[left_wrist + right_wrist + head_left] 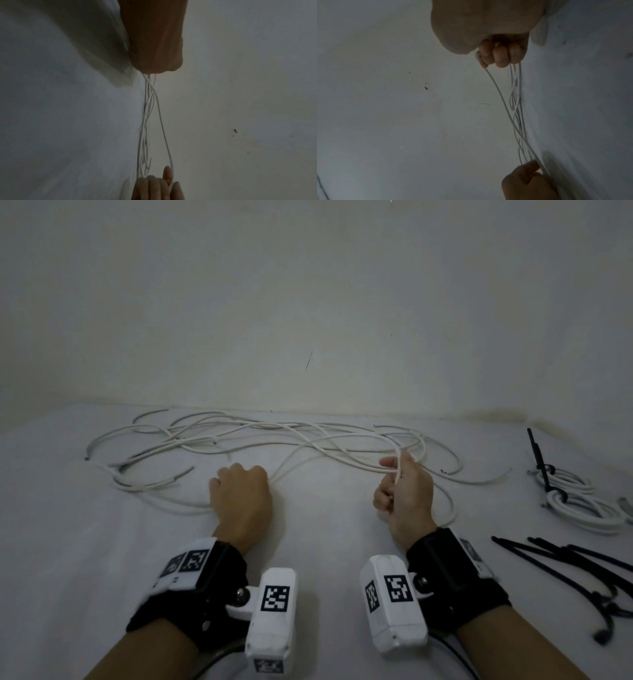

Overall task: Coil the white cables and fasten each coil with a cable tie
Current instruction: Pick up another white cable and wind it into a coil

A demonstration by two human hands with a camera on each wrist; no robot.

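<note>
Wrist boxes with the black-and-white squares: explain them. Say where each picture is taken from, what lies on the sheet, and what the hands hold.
No machine here, just a person's two bare hands. The white boxes strapped to the wrists are cameras. The wide picture comes from a camera on the head, looking down. The other two look along each hand from its wrist: own hand at the top, the other hand at the bottom. On the white sheet lie loose cables, black ties and, far right, one coil already tied. The left hand and the right hand each grip a cable that stretches between them, fingers curled round it.
</note>
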